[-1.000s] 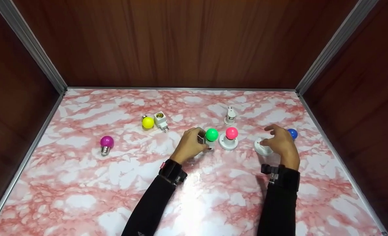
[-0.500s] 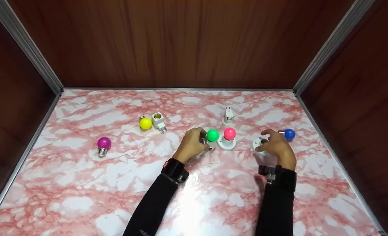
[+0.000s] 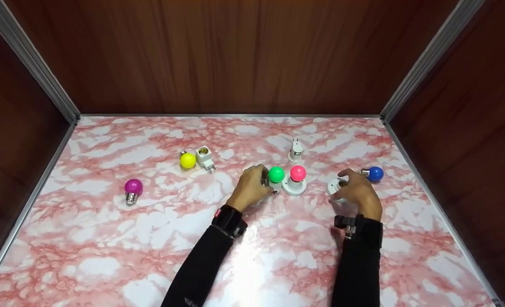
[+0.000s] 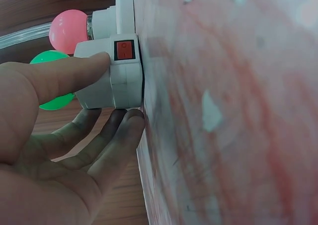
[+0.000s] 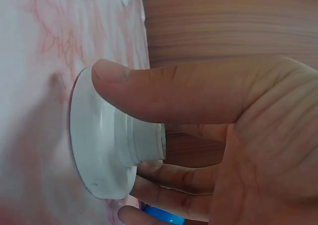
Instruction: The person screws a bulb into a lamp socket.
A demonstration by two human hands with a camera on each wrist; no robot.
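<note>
My left hand point(image 3: 250, 186) holds a white lamp socket point(image 4: 99, 86) with a red rocker switch point(image 4: 124, 49), thumb on one side and fingers on the other. A green bulb point(image 3: 276, 174) sits upright in that socket. Right beside it, a pink bulb point(image 3: 298, 173) stands in a round white lamp holder point(image 3: 294, 187). My right hand point(image 3: 359, 192) grips another round white lamp holder point(image 5: 102, 135), whose socket carries no bulb. The thumb lies on its rim, with fingers around the far side. Close to those fingers lies a blue bulb point(image 3: 376, 174) on its side.
At the left lie a purple bulb point(image 3: 133, 187) and a yellow bulb point(image 3: 188, 160), the latter against a white plug-in socket point(image 3: 205, 158). Behind the pink bulb stands another white plug socket point(image 3: 295, 152). Wooden panels point(image 3: 235, 55) enclose the marbled table point(image 3: 107, 238).
My right hand has come down onto the round lamp holder and its thumb now meets the rim. More of the blue bulb shows. The left hand keeps its hold; the head view shifts slightly.
</note>
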